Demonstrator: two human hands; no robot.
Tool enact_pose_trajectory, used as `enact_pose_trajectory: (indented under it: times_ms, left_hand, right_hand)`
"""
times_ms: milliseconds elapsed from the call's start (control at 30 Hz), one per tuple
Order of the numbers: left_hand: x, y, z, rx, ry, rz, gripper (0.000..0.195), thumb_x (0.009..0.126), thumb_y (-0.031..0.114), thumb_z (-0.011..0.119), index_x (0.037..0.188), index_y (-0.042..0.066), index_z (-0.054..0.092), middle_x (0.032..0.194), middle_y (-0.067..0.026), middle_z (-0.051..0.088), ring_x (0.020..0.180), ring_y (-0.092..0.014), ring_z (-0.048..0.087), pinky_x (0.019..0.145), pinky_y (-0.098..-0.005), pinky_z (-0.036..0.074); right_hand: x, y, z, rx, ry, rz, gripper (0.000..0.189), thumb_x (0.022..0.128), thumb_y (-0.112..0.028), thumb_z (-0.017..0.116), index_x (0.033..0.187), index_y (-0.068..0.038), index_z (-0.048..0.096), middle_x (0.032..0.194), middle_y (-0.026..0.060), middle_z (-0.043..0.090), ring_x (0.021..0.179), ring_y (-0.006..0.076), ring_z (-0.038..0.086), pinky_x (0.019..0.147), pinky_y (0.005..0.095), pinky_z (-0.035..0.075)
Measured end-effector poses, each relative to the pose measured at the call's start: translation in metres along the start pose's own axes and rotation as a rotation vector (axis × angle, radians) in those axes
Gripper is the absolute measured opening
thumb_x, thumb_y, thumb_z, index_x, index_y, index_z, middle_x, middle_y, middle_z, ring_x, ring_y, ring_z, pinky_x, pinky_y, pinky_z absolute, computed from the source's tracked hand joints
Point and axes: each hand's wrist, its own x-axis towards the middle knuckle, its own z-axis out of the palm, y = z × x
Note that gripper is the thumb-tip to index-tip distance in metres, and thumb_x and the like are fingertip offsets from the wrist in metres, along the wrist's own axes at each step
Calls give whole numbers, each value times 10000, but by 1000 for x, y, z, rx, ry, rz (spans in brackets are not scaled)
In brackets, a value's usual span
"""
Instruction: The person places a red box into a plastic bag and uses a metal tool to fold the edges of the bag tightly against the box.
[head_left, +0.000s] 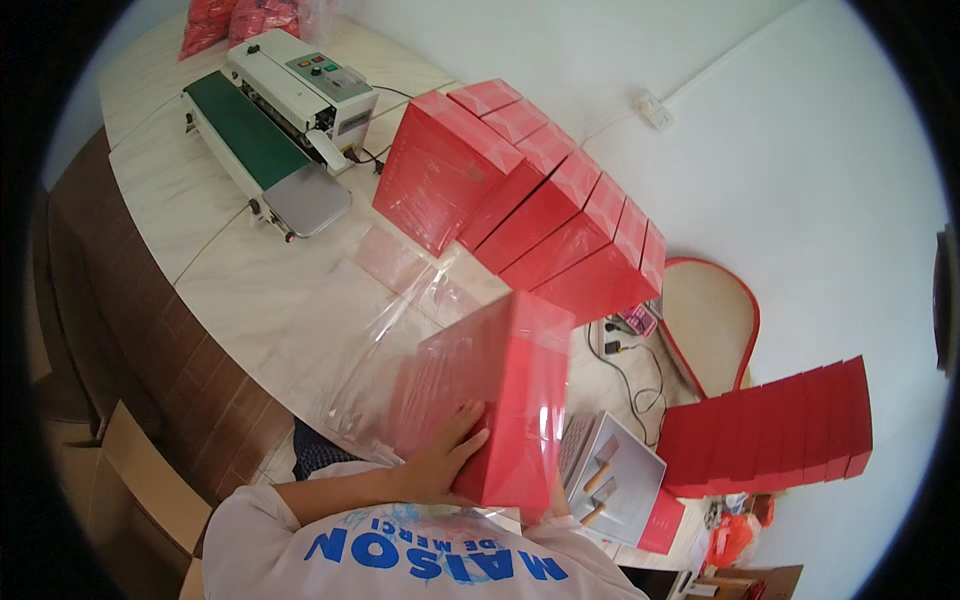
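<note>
A red box (517, 405) stands tilted close before my chest, partly in a clear plastic bag (360, 352) whose loose end spreads left over the table. My left hand (450, 450) presses on the box's near left side through or beside the film, fingers spread. Only the wrist of my right hand (559, 502) shows at the box's right side; the box hides its fingers. Beyond the box stand several film-wrapped red boxes (540, 195) in a row. A band sealing machine (300, 112) with a green conveyor belt sits at the upper left.
Stacked dark-red boxes (765, 435) stand at the right, beside a laptop (581, 442) partly under a grey printed box lid (619, 487). Cables (637, 390) lie behind them. Bags of red packets (247, 22) are at the far left corner. Open cardboard cartons (142, 495) stand lower left, past the table's curved edge.
</note>
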Motion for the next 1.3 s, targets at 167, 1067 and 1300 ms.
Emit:
enact_pose_trajectory:
  times_ms: [167,1067,1300]
  left_hand:
    - [-48,-35,38,340,150,-26,1238,739,406,813,1505,21,-79,1492,-429,-63,1386,-620,57,1102,-672,163]
    - [131,67,-37,546,-532,-182,233,799,268,758,914,86,669,739,-35,682,577,-198,632,573,-303,505]
    - [137,71,-16,755,-468,-248,247,871,303,686,976,80,683,810,-79,710,574,-254,635,534,-358,476]
  right_hand:
    - [36,2,39,-173,-146,165,550,1014,-457,439,1370,-39,480,1314,72,554,1149,192,541,1040,323,389]
    - [-239,4,-264,-1835,1458,278,302,850,-316,664,1006,-60,624,941,110,655,870,292,657,706,427,543]
    - [-216,8,-306,-1766,1522,289,274,864,-313,655,957,-64,586,888,118,663,830,298,682,660,422,567]
